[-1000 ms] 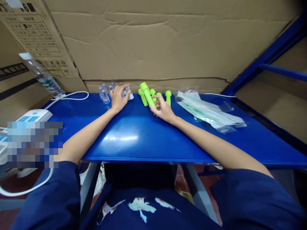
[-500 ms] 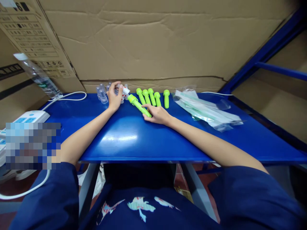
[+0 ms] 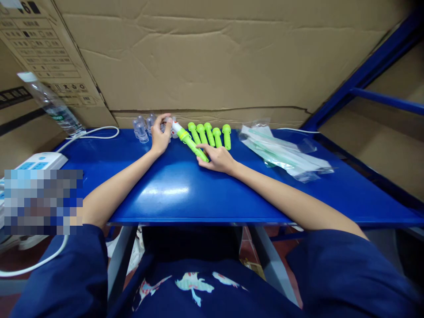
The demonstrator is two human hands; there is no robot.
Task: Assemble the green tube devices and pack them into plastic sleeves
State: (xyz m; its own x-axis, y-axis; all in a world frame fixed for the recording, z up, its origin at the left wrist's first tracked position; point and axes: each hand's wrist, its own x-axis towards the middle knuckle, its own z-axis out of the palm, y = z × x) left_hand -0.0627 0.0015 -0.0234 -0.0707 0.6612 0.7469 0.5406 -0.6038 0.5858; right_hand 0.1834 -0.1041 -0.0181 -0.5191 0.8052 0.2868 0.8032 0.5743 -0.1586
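My right hand (image 3: 218, 158) is closed round the lower end of a lime-green torch-shaped handle (image 3: 189, 142), tilted with its wide ringed end up and left. At that wide end, my left hand (image 3: 161, 134) pinches a white piece with red dots (image 3: 176, 126) and a clear tip. The white piece meets the green end; whether it sits inside cannot be made out. Right of this, several similar green handles (image 3: 208, 134) lie in a row near the cardboard. Clear plastic caps (image 3: 141, 132) stand left of my left hand, and more small pieces are partly hidden behind its fingers.
Flat clear plastic bags with white and green strips (image 3: 285, 152) lie on the blue table (image 3: 212, 198) at right. A water bottle (image 3: 53, 106) leans at far left, above a white power strip (image 3: 43, 162) and its cable. Cardboard (image 3: 212, 62) walls the back.
The white piece in my left hand has come down against the green handle's wide end, closing the gap. The rightmost green handle has shifted slightly left. My right hand holds almost still.
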